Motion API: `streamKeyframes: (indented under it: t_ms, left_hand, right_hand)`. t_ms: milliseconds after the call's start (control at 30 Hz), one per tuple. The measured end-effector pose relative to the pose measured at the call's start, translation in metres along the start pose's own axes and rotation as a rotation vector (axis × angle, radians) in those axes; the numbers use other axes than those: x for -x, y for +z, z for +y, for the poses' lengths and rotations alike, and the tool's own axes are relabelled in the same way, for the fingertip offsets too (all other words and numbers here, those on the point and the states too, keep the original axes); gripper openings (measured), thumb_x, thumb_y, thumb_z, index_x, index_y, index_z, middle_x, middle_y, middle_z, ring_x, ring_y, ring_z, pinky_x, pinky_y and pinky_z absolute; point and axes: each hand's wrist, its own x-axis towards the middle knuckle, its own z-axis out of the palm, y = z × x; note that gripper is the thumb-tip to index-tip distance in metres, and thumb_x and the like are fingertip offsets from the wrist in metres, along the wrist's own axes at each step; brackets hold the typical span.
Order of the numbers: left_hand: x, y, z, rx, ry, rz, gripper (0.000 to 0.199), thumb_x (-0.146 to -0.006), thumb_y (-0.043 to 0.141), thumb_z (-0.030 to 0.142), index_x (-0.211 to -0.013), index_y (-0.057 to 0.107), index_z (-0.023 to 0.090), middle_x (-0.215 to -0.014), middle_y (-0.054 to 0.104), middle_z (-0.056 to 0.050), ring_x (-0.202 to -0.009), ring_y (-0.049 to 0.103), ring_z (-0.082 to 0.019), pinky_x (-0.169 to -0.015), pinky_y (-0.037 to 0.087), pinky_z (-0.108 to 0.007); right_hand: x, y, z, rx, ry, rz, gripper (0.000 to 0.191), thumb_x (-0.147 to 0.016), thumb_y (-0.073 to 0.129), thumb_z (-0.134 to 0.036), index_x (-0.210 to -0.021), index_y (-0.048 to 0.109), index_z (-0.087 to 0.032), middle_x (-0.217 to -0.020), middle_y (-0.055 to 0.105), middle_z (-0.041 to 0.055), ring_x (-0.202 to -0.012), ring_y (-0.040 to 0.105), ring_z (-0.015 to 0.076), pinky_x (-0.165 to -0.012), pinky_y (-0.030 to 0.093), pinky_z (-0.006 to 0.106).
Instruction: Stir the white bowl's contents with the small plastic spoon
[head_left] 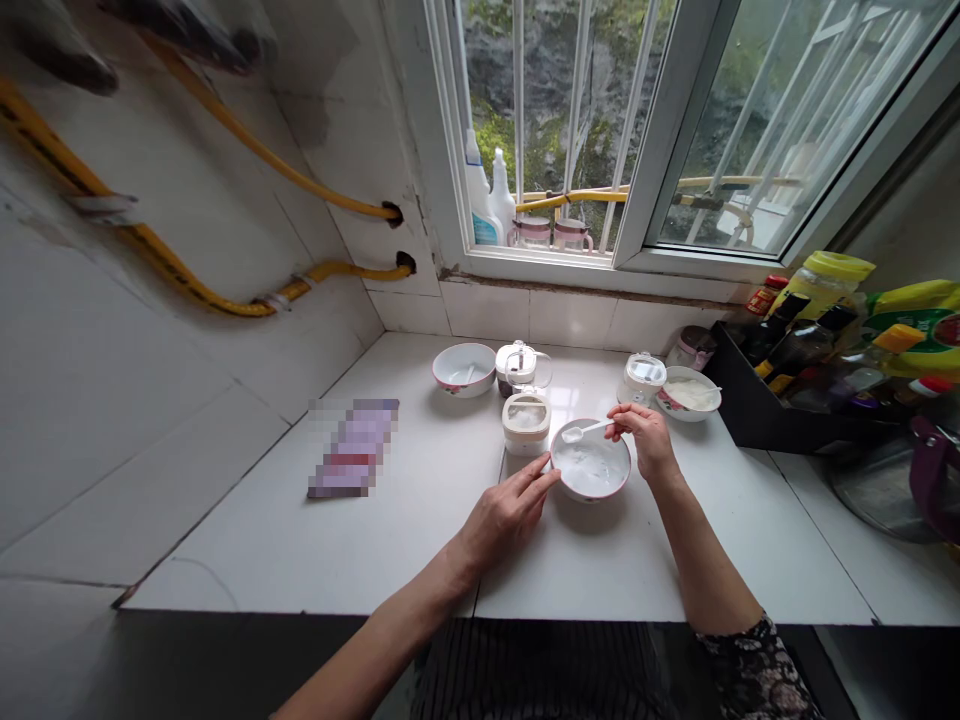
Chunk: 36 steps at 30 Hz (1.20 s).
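A white bowl with a pink rim [592, 490] stands on the counter with white powder in its bottom. My left hand [504, 515] holds the bowl's left edge with its fingertips at the rim; the thumb is mostly hidden. Pinched in my right hand [643, 440] is a small white spoon [596, 427], its scoop over the far left part of the bowl, seemingly with white powder in it. Just behind my left fingers sits a seasoning jar [526, 440] with white grains inside. Another seasoning jar [516, 365], with dark contents and a clear lid raised, stands behind it.
A second bowl [463, 388] with a spoon stands back left. At back right are a lidded jar [643, 375] and a bowl of pale powder [686, 412]. A black bottle box [739, 395] and a glass-lidded pot [885, 490] line the right. A blurred purple packet [352, 455] lies left.
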Motion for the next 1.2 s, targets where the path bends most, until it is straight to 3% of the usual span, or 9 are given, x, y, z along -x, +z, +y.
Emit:
streamKeyframes:
  t_ms: [167,267,400,500,600,700,867,1100,1200]
  left_hand:
    - [0.001,0.001,0.0,0.004,-0.007,0.004,0.042,-0.096,0.044,0.005,-0.135,0.053,0.017,-0.134,0.063,-0.016,-0.119,0.066,-0.023,-0.091,0.062,-0.032]
    - [0.001,0.001,0.0,-0.008,-0.003,0.009,0.039,-0.096,0.044,0.006,-0.133,0.055,0.015,-0.133,0.063,-0.018,-0.116,0.068,-0.023,-0.09,0.062,-0.032]
    - [0.001,0.001,0.0,-0.023,-0.002,0.008,0.039,-0.097,0.043,0.006,-0.132,0.056,0.015,-0.132,0.064,-0.018,-0.116,0.068,-0.023,-0.091,0.062,-0.031]
    - [0.0,0.001,0.0,-0.027,-0.002,0.009,0.038,-0.097,0.043,0.006,-0.131,0.057,0.015,-0.132,0.064,-0.018,-0.116,0.068,-0.023,-0.091,0.062,-0.031]
    - [0.0,0.001,0.0,-0.025,0.005,0.01,0.038,-0.096,0.043,0.005,-0.131,0.057,0.014,-0.132,0.064,-0.018,-0.115,0.069,-0.023,-0.089,0.063,-0.032]
    - [0.0,0.0,0.0,-0.015,-0.004,0.008,0.039,-0.096,0.044,0.005,-0.132,0.056,0.015,-0.133,0.064,-0.017,-0.114,0.069,-0.023,-0.089,0.063,-0.031]
    - [-0.001,-0.002,0.001,0.006,-0.007,-0.002,0.043,-0.095,0.043,0.004,-0.135,0.053,0.017,-0.134,0.063,-0.016,-0.119,0.066,-0.023,-0.092,0.062,-0.033]
    - [0.0,-0.003,0.001,0.011,-0.007,-0.013,0.039,-0.097,0.045,0.006,-0.133,0.054,0.016,-0.133,0.063,-0.017,-0.119,0.066,-0.023,-0.09,0.063,-0.033]
    - [-0.001,-0.003,0.002,0.024,-0.01,-0.006,0.038,-0.098,0.045,0.007,-0.134,0.054,0.016,-0.134,0.063,-0.017,-0.12,0.066,-0.023,-0.09,0.063,-0.033]
  right_hand:
    - [0.006,0.02,-0.002,0.035,-0.172,0.052,0.019,-0.074,0.066,-0.037,-0.078,0.065,-0.019,-0.062,0.071,0.0038,-0.06,0.065,0.0179,-0.063,0.051,0.033]
    - [0.014,0.036,-0.004,0.22,-0.412,0.069,0.017,-0.088,0.058,-0.036,-0.089,0.064,-0.02,-0.073,0.075,0.0049,-0.071,0.07,0.0205,-0.073,0.052,0.037]
    - [0.021,0.047,-0.007,0.611,-0.846,0.0,0.014,-0.095,0.05,-0.02,-0.091,0.064,-0.023,-0.077,0.077,0.0028,-0.072,0.068,0.0191,-0.09,0.045,0.042]
    - [0.023,0.046,-0.008,0.729,-1.019,-0.056,0.018,-0.095,0.048,-0.014,-0.089,0.063,-0.023,-0.078,0.077,0.0016,-0.067,0.066,0.0171,-0.091,0.043,0.041]
    - [0.024,0.039,-0.009,0.651,-0.957,0.024,0.014,-0.094,0.05,-0.018,-0.091,0.063,-0.023,-0.077,0.077,0.0018,-0.07,0.066,0.0187,-0.09,0.044,0.041]
    - [0.023,0.026,-0.011,0.513,-0.728,0.127,0.013,-0.092,0.052,-0.023,-0.088,0.065,-0.022,-0.068,0.073,0.0014,-0.073,0.066,0.0214,-0.083,0.048,0.04]
    - [0.017,0.007,-0.009,0.513,-0.425,0.083,0.014,-0.079,0.051,-0.02,-0.07,0.062,-0.023,-0.054,0.063,-0.0017,-0.058,0.06,0.0186,-0.07,0.047,0.033]
    - [0.016,0.017,-0.001,0.643,-0.401,0.0,0.016,-0.071,0.049,-0.018,-0.062,0.06,-0.024,-0.048,0.063,-0.0025,-0.053,0.057,0.017,-0.079,0.046,0.034]
    - [0.017,0.018,0.0,0.558,-0.331,-0.026,0.015,-0.071,0.049,-0.02,-0.063,0.061,-0.023,-0.049,0.063,-0.0017,-0.051,0.057,0.0168,-0.069,0.046,0.032]
